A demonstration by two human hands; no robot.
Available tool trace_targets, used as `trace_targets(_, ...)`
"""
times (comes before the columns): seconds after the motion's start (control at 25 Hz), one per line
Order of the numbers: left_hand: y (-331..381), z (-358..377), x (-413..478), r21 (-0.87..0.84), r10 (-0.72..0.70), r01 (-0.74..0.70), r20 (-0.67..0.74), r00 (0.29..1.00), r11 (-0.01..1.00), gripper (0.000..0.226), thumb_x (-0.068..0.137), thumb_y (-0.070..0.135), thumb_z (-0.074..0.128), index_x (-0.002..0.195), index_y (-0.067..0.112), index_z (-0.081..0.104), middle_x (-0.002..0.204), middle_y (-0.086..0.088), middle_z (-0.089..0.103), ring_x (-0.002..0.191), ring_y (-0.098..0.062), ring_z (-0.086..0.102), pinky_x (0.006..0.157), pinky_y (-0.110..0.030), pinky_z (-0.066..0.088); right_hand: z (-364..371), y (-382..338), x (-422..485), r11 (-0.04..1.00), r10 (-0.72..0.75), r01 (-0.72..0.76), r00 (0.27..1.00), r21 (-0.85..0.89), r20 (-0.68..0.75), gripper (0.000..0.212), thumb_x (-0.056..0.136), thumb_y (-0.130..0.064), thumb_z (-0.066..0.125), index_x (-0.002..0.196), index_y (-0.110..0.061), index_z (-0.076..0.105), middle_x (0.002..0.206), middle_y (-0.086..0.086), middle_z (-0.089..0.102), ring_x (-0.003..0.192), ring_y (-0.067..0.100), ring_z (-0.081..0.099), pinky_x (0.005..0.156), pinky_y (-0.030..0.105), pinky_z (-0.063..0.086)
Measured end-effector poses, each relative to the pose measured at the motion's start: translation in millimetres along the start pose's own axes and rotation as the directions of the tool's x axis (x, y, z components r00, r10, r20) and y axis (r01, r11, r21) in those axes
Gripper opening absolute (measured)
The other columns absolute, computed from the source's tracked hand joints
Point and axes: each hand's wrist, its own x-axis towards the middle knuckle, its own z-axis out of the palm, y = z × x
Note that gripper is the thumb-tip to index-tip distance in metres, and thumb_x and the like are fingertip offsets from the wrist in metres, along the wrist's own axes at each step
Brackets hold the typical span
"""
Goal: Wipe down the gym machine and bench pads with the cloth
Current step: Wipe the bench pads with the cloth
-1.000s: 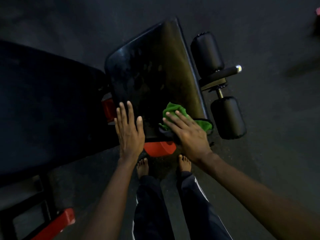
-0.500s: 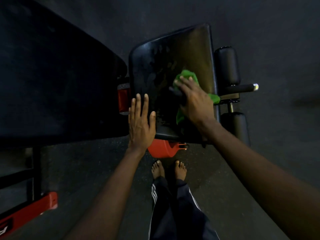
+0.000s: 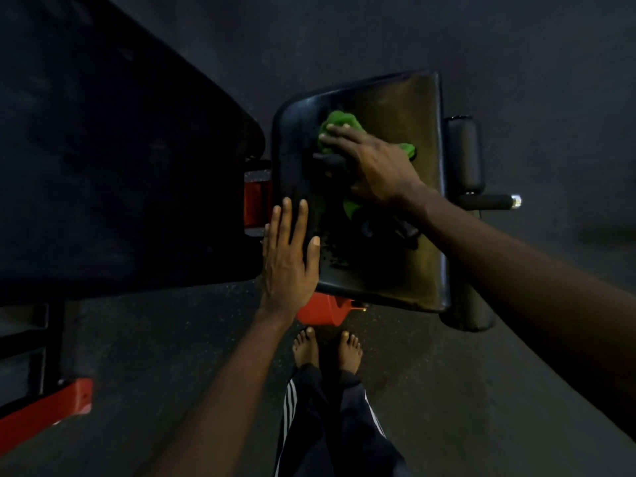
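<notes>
The room was dark, with a dull gray floor (image 3: 447, 390) under my bare feet and a shiny black seat pad (image 3: 395, 242) on a red frame (image 3: 320, 313). My right hand (image 3: 375, 166) lay flat, fingers straight, pressing the green cloth (image 3: 339, 122) near the pad's far left corner. My left hand (image 3: 287, 259) rested flat and open on its near left edge.

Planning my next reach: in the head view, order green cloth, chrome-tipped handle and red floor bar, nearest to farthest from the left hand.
1. Green cloth, on the pad under the right hand.
2. Chrome-tipped handle, right of the pad.
3. Red floor bar, lower left.
</notes>
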Motion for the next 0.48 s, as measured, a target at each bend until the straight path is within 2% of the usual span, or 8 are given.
trace_targets(0.12, 0.0, 0.0, 0.2, 0.015, -0.003, 0.003, 0.006, 1.0, 1.0, 0.058, 0.108, 0.039, 0.027, 0.16, 0.018, 0.016, 0.168, -0.007, 0.007, 0.155, -0.02, -0.001, 0.125, -0.046, 0.008, 3.7, 1.0, 33.1, 0.978, 0.211, -0.209, 0.966, 0.029, -0.147, 0.067, 0.088, -0.023, 0.066, 0.151, -0.017, 0.044, 0.16, 0.002, 0.037, 0.145, 0.024, 0.038, 0.111, 0.038, 0.04)
trace_targets(0.2, -1.8, -0.4, 2.1, 0.017, -0.007, 0.007, 0.011, 1.0, 1.0, 0.058, 0.108, 0.041, 0.026, 0.16, 0.018, 0.016, 0.168, -0.007, 0.008, 0.155, -0.02, -0.001, 0.125, -0.046, 0.009, 8.4, -12.3, 43.8, 0.965, 0.263, -0.258, 0.944, 0.049, -0.199, 0.065, 0.088, -0.024, 0.066, 0.149, -0.016, 0.046, 0.158, 0.004, 0.04, 0.144, 0.025, 0.04, 0.113, 0.039, 0.04)
trace_targets(0.28, -2.1, -1.5, 1.2, 0.012, -0.009, 0.009, 0.012, 1.0, 1.0, 0.058, 0.108, 0.042, 0.025, 0.16, 0.018, 0.017, 0.168, -0.008, 0.009, 0.155, -0.02, -0.001, 0.125, -0.048, 0.012, 11.8, -22.7, 35.2, 0.984, 0.176, -0.174, 0.977, 0.028, -0.117, 0.064, 0.091, -0.027, 0.066, 0.15, -0.018, 0.045, 0.158, 0.004, 0.039, 0.146, 0.025, 0.037, 0.116, 0.039, 0.036)
trace_targets(0.4, -1.3, -1.5, 0.7, -0.003, -0.011, 0.011, 0.022, 1.0, 1.0, 0.058, 0.107, 0.043, 0.025, 0.16, 0.019, 0.017, 0.168, -0.007, 0.008, 0.155, -0.019, -0.001, 0.125, -0.047, 0.011, 6.8, -21.6, 7.2, 0.998, -0.057, 0.059, 0.996, -0.036, 0.067, 0.061, 0.097, -0.033, 0.062, 0.153, -0.021, 0.041, 0.161, 0.001, 0.036, 0.15, 0.022, 0.028, 0.116, 0.032, 0.028)
trace_targets(0.48, -1.8, -2.1, 1.8, -0.008, -0.009, 0.01, 0.019, 1.0, 1.0, 0.059, 0.107, 0.043, 0.026, 0.16, 0.02, 0.016, 0.168, -0.006, 0.008, 0.155, -0.018, -0.002, 0.125, -0.044, 0.009, 1.9, -16.3, 10.2, 0.996, -0.083, 0.086, 0.994, -0.039, 0.066, 0.061, 0.097, -0.03, 0.063, 0.153, -0.021, 0.041, 0.161, 0.001, 0.036, 0.15, 0.021, 0.029, 0.114, 0.031, 0.031)
